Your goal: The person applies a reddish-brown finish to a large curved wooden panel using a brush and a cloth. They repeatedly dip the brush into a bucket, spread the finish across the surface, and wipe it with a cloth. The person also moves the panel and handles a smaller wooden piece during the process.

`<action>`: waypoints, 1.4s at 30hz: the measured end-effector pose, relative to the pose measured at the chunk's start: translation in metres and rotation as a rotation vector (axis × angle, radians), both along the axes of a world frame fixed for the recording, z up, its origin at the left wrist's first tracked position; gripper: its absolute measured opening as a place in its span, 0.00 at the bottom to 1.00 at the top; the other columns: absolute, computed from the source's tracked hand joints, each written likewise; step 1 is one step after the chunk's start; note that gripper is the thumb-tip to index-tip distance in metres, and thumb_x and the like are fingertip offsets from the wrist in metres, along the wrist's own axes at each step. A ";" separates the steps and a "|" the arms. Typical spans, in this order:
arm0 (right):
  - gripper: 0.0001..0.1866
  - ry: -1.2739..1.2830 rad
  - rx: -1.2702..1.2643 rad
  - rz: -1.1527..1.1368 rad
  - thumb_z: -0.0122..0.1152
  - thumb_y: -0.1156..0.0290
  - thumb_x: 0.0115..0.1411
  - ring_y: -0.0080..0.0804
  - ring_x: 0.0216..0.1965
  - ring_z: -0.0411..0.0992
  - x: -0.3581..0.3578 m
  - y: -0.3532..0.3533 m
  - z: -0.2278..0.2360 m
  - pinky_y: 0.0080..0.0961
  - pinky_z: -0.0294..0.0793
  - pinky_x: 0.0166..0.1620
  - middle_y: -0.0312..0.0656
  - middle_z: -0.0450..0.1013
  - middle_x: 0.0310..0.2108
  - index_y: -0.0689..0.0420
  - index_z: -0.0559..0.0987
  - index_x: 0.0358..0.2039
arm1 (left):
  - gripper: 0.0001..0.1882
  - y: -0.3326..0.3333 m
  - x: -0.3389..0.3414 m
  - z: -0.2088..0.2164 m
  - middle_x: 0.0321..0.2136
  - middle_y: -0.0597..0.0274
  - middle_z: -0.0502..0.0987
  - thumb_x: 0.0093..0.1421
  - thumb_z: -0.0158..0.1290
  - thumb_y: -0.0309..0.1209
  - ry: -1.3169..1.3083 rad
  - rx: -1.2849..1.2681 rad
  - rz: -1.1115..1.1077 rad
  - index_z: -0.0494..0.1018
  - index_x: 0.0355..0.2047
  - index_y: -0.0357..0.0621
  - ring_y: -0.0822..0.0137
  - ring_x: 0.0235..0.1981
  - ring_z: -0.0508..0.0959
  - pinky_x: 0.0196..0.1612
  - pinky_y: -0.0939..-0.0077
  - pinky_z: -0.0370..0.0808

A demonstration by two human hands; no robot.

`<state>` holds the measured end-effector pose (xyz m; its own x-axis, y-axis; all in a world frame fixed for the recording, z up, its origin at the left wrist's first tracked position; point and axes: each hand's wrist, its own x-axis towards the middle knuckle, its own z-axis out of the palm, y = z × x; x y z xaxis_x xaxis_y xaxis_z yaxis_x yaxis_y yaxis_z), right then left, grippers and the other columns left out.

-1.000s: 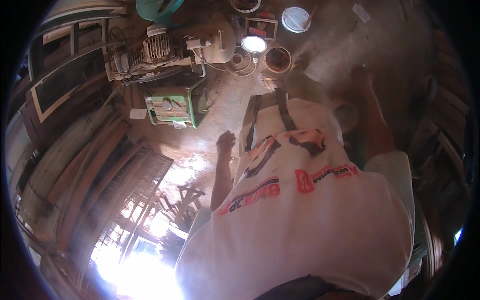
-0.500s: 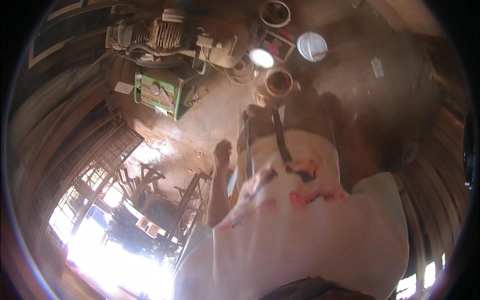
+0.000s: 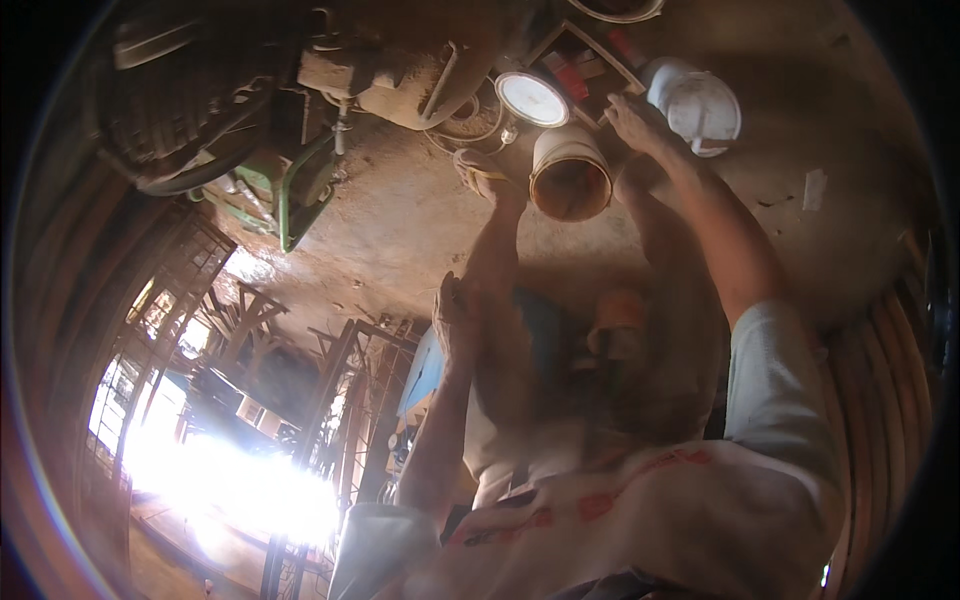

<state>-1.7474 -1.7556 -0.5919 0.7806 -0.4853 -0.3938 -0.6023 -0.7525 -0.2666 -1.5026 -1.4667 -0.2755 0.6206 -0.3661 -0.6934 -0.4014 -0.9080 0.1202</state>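
My right hand (image 3: 637,122) reaches forward with its fingers stretched out, holding nothing I can see. It is between a wooden-framed box (image 3: 622,72) with red items in it and a white lidded bucket (image 3: 705,112); whether it touches either cannot be told. My left hand (image 3: 455,318) lies beside my left leg, its fingers extended and nothing visible in it. Between my feet is an open cream bucket (image 3: 568,160), tilted toward me, its inside stained brown. A round white lid or full pail top (image 3: 532,100) shows bright just beyond it.
A machine with a tank (image 3: 420,85) and a green-framed machine (image 3: 285,205) stand ahead on the left. Another round container (image 3: 620,8) shows at the far edge. A blue object (image 3: 424,368) is by my left forearm. Timber and metal frames (image 3: 340,390) line the left.
My body has bent forward, and the buckets and box appear closer. My right arm has come into view, stretched forward. My left hand now lies against my leg, its fingers less curled.
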 end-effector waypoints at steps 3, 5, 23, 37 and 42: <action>0.18 -0.170 -0.137 0.000 0.52 0.63 0.68 0.38 0.51 0.74 0.041 -0.024 -0.035 0.34 0.76 0.50 0.47 0.75 0.48 0.62 0.77 0.50 | 0.32 -0.015 0.002 0.000 0.53 0.37 0.77 0.66 0.57 0.47 0.015 0.048 -0.031 0.68 0.63 0.39 0.40 0.55 0.77 0.56 0.52 0.74; 0.18 -0.228 -0.147 -0.077 0.55 0.66 0.64 0.41 0.56 0.72 0.045 -0.028 -0.075 0.34 0.74 0.55 0.46 0.74 0.53 0.62 0.77 0.50 | 0.32 -0.027 0.009 0.004 0.52 0.37 0.77 0.65 0.57 0.48 0.003 0.110 0.024 0.69 0.62 0.40 0.40 0.55 0.77 0.57 0.52 0.74; 0.12 0.288 0.020 -0.113 0.53 0.72 0.63 0.41 0.49 0.78 0.098 -0.034 -0.119 0.38 0.80 0.49 0.44 0.79 0.47 0.55 0.81 0.44 | 0.32 -0.033 0.027 -0.008 0.51 0.41 0.78 0.62 0.60 0.49 -0.006 0.009 0.106 0.73 0.60 0.45 0.44 0.55 0.77 0.57 0.53 0.74; 0.24 0.617 -0.198 0.820 0.55 0.63 0.62 0.49 0.42 0.76 0.089 -0.017 -0.132 0.49 0.76 0.47 0.46 0.81 0.40 0.65 0.80 0.52 | 0.23 -0.042 0.025 -0.015 0.41 0.42 0.81 0.57 0.64 0.39 -0.015 -0.119 -0.064 0.76 0.47 0.37 0.44 0.45 0.81 0.48 0.54 0.77; 0.11 -0.096 -0.238 -0.220 0.58 0.69 0.60 0.48 0.39 0.80 0.022 0.024 -0.227 0.42 0.80 0.41 0.49 0.80 0.36 0.58 0.79 0.41 | 0.22 -0.061 0.038 -0.017 0.40 0.44 0.81 0.58 0.64 0.39 0.012 -0.111 -0.146 0.76 0.48 0.38 0.43 0.44 0.81 0.48 0.52 0.77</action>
